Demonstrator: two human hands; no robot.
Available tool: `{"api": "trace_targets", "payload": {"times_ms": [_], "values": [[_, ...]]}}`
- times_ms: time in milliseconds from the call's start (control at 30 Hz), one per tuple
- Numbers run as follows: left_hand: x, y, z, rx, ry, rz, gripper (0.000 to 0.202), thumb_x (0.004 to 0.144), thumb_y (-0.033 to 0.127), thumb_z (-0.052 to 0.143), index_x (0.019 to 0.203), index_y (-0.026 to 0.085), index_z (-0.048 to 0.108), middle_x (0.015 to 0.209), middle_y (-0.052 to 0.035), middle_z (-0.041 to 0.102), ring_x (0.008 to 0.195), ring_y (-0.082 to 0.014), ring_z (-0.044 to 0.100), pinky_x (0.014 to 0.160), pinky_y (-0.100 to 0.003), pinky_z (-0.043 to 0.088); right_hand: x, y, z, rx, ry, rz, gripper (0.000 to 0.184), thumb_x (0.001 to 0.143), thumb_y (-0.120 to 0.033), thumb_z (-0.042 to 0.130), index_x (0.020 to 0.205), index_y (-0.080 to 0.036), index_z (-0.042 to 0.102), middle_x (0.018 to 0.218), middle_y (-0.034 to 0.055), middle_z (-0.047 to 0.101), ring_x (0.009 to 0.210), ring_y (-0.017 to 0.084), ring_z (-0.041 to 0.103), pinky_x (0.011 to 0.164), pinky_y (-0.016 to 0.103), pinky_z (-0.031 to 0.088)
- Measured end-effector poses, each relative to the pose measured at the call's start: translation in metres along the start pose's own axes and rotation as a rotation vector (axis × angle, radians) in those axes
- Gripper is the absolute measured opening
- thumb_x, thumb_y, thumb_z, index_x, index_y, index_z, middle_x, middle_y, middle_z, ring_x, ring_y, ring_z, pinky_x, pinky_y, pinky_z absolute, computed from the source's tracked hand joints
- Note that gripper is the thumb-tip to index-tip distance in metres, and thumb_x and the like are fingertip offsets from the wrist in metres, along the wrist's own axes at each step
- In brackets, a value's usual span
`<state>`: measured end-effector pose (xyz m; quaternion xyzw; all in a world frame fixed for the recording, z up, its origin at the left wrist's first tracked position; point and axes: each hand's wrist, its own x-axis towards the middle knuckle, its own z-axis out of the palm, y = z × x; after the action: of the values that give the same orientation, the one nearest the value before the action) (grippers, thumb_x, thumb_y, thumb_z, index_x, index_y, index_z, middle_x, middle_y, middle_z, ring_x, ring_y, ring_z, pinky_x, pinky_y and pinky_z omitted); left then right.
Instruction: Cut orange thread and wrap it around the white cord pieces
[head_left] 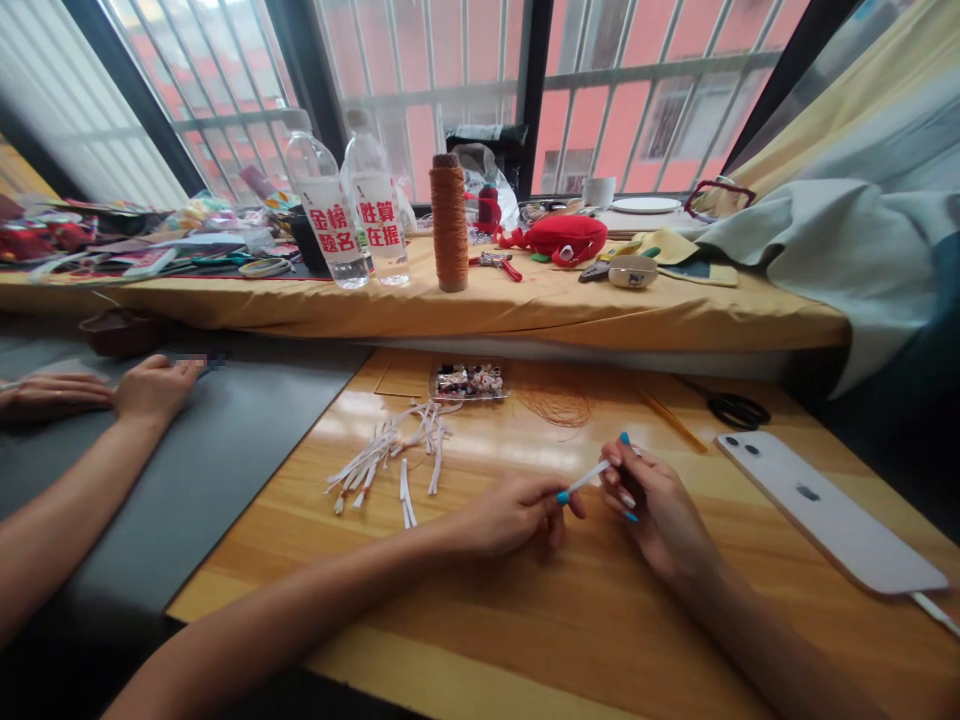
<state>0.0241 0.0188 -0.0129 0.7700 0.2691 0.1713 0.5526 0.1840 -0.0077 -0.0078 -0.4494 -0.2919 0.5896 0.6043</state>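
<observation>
Wooden table [480,635] stands before the barred window [660,100]. L hand [506,515] pinches one end of a white strip [587,477]; R hand [664,510] pinches it near the other end, so it is btwn both. Left of L hand lie loose strips [405,495]; beyond, a clear tray [472,399]; right of R hand, a phone [832,520].

Looks like smooth, glossy wood in the table [480,655] and flat, matt grey on the desk [255,460]. Seems matt and cloth-like in the white strips [382,448]. Shines as clear plastic in the bottles [330,225] and box [469,398]. Looks rough and fibrous on the thread spool [450,230], creased on the yellow cloth [405,305], smooth on the phone [840,525].
</observation>
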Motion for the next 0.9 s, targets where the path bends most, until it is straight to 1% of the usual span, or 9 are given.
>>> {"api": "trace_targets", "payload": {"times_ms": [133, 233, 333, 433, 500, 533, 700, 800, 900], "values": [[-0.001, 0.003, -0.003, -0.022, -0.057, 0.107, 0.028, 0.086, 0.017, 0.029, 0.102, 0.015, 0.052, 0.078, -0.0034, 0.063, 0.082, -0.0105, 0.053, 0.079, -0.023, 0.036, -0.004, -0.004, 0.003, 0.007, -0.015, 0.026, 0.027, 0.065, -0.039, 0.064, 0.058, -0.018, 0.049, 0.049, -0.006, 0.04, 0.037, 0.003, 0.026, 0.034, 0.017, 0.023], [-0.001, 0.004, -0.003, -0.107, -0.061, 0.047, 0.027, 0.087, 0.019, 0.03, 0.106, 0.014, 0.048, 0.091, -0.0066, 0.063, 0.066, -0.008, 0.052, 0.067, -0.02, 0.039, -0.005, -0.006, 0.003, -0.011, 0.0, 0.017, 0.024, 0.064, -0.041, 0.064, 0.07, -0.019, 0.058, 0.051, -0.0059, 0.041, 0.04, 0.004, 0.03, 0.037, 0.017, 0.028], [-0.001, 0.003, -0.002, -0.196, -0.026, -0.009, 0.025, 0.087, 0.023, 0.031, 0.106, 0.013, 0.043, 0.096, -0.0087, 0.062, 0.047, -0.0047, 0.044, 0.054, -0.019, 0.038, -0.005, -0.004, 0.002, -0.115, -0.047, 0.003, 0.029, 0.063, -0.04, 0.065, 0.084, -0.019, 0.063, 0.053, -0.0052, 0.044, 0.045, 0.005, 0.037, 0.042, 0.018, 0.031], [-0.001, 0.004, -0.003, -0.137, 0.002, 0.08, 0.019, 0.085, 0.022, 0.037, 0.097, 0.014, 0.05, 0.096, -0.0066, 0.061, 0.069, -0.0088, 0.053, 0.068, -0.021, 0.04, -0.005, 0.0, 0.001, -0.266, -0.119, 0.019, 0.03, 0.062, -0.04, 0.066, 0.081, -0.017, 0.065, 0.05, -0.0044, 0.046, 0.046, 0.007, 0.039, 0.044, 0.019, 0.032], [0.0, 0.006, -0.004, -0.063, -0.02, 0.158, 0.018, 0.083, 0.02, 0.04, 0.09, 0.014, 0.056, 0.096, -0.0046, 0.06, 0.089, -0.0123, 0.052, 0.08, -0.023, 0.037, -0.006, 0.002, 0.001, -0.325, -0.123, 0.02, 0.03, 0.063, -0.043, 0.064, 0.077, -0.016, 0.065, 0.048, -0.004, 0.046, 0.045, 0.008, 0.039, 0.043, 0.02, 0.031], [0.0, 0.008, -0.005, -0.04, -0.028, 0.165, 0.021, 0.084, 0.02, 0.039, 0.088, 0.015, 0.058, 0.094, -0.0038, 0.06, 0.091, -0.0129, 0.051, 0.081, -0.023, 0.036, -0.006, 0.003, 0.002, -0.341, -0.117, 0.017, 0.03, 0.064, -0.044, 0.063, 0.076, -0.016, 0.064, 0.048, -0.0038, 0.046, 0.044, 0.008, 0.038, 0.042, 0.02, 0.03], [0.001, 0.005, -0.003, -0.053, 0.083, 0.006, 0.024, 0.082, 0.027, 0.04, 0.083, 0.013, 0.059, 0.066, 0.0007, 0.054, 0.059, -0.0075, 0.048, 0.054, -0.017, 0.036, -0.005, 0.004, 0.004, -0.397, -0.123, -0.01, 0.029, 0.065, -0.044, 0.062, 0.071, -0.016, 0.063, 0.046, -0.0046, 0.044, 0.04, 0.005, 0.033, 0.037, 0.018, 0.024], [0.003, -0.005, -0.001, -0.192, 0.142, -0.015, 0.022, 0.079, 0.033, 0.045, 0.085, 0.013, 0.052, 0.062, 0.0033, 0.051, 0.042, -0.0036, 0.04, 0.041, -0.015, 0.031, -0.002, 0.008, 0.004, -0.402, -0.136, -0.023, 0.034, 0.063, -0.045, 0.062, 0.083, -0.017, 0.062, 0.047, -0.006, 0.045, 0.038, 0.005, 0.036, 0.036, 0.018, 0.027], [0.006, -0.013, 0.0, -0.354, 0.208, -0.01, 0.027, 0.076, 0.039, 0.048, 0.086, 0.015, 0.041, 0.058, 0.0049, 0.051, 0.034, -0.0039, 0.04, 0.033, -0.015, 0.028, 0.0, 0.013, 0.003, -0.43, -0.208, -0.008, 0.042, 0.06, -0.041, 0.066, 0.095, -0.02, 0.056, 0.06, -0.0044, 0.054, 0.04, 0.007, 0.045, 0.037, 0.019, 0.034]]}}
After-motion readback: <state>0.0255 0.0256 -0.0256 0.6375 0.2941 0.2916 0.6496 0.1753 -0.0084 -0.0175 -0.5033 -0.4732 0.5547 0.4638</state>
